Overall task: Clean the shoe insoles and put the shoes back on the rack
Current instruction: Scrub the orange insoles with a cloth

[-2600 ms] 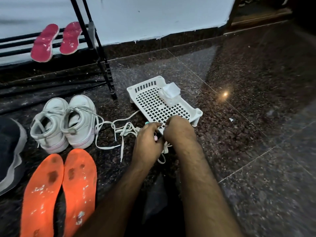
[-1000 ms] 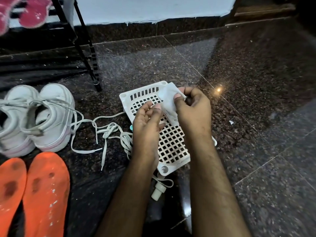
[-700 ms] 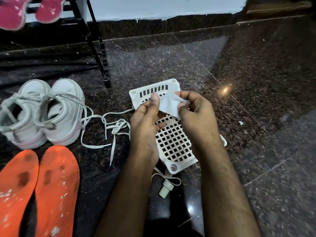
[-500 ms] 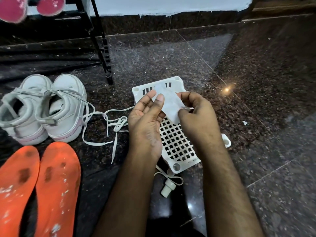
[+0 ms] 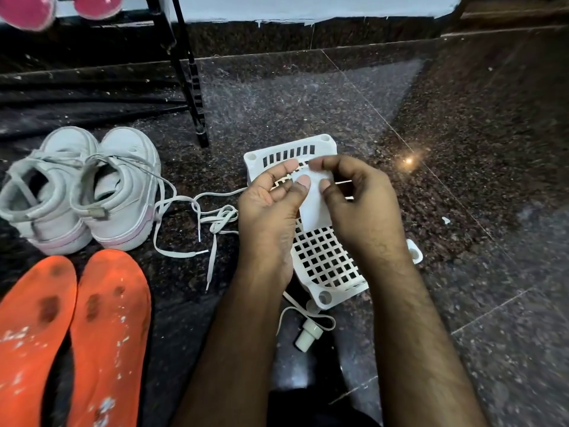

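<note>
I count two white shoes (image 5: 83, 192), two orange insoles (image 5: 74, 340), two pink insoles (image 5: 61, 6), one white basket (image 5: 326, 266), one wipe (image 5: 314, 208), one small cap (image 5: 308, 334)

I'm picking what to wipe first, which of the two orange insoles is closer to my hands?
The right-hand orange insole, beside the left forearm; the other insole lies farther left at the frame edge.

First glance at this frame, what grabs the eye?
The two orange insoles, stained and speckled white, glow at bottom left, just nearer than a pair of white sneakers. At centre, the left hand and right hand pinch a white wipe above a white plastic tray.
</note>
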`<state>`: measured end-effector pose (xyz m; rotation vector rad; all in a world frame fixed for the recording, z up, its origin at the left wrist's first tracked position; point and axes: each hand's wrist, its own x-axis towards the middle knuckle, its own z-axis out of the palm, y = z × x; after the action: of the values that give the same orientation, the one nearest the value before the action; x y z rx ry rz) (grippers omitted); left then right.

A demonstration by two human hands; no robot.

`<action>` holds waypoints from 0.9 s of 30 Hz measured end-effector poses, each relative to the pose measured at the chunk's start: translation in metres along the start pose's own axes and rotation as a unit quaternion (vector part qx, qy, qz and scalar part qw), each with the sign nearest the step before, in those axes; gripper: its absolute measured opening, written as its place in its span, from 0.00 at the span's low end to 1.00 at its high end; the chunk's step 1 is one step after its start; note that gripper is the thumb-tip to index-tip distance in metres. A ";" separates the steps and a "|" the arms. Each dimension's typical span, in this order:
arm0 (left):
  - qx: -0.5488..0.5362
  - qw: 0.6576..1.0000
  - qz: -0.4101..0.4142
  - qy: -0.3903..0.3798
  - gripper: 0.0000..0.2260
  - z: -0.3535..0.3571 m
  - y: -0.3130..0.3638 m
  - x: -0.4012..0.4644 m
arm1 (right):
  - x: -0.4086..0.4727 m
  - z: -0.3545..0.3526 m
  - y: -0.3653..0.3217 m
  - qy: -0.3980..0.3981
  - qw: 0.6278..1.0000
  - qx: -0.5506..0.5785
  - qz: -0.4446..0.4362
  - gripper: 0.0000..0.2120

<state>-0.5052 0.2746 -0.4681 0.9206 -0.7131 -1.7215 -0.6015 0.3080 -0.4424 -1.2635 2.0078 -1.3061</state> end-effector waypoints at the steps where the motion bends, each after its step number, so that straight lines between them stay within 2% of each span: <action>1: 0.005 1.000 0.004 0.003 0.13 0.000 0.001 0.000 | 0.000 0.000 0.000 -0.002 1.000 -0.005 0.004 0.12; 7: 0.046 0.998 0.029 0.022 0.11 -0.003 0.007 -0.001 | 0.003 0.001 0.002 -0.004 1.000 -0.016 0.020 0.13; 12: 0.075 0.997 0.026 -0.022 0.15 -0.010 0.011 0.000 | 0.003 0.000 0.003 0.009 0.999 -0.032 0.017 0.09; 18: 0.145 0.986 0.085 -0.012 0.07 -0.017 0.005 0.004 | 0.003 0.000 0.004 0.037 0.997 -0.071 0.011 0.02; 21: 0.164 0.981 0.108 -0.002 0.04 -0.018 0.002 0.006 | 0.003 0.000 0.005 0.053 0.994 -0.099 0.001 0.03; 25: 0.158 0.980 0.116 0.028 0.06 -0.017 0.002 0.001 | 0.000 0.005 -0.001 0.039 0.998 -0.043 -0.011 0.06; 27: 0.105 0.989 0.093 0.036 0.07 -0.013 0.008 -0.009 | -0.007 0.008 -0.009 0.022 1.000 0.012 -0.013 0.06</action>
<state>-0.4884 0.2800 -0.4666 1.0220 -0.9154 -1.4619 -0.5881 0.3092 -0.4391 -1.2641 2.0064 -1.3778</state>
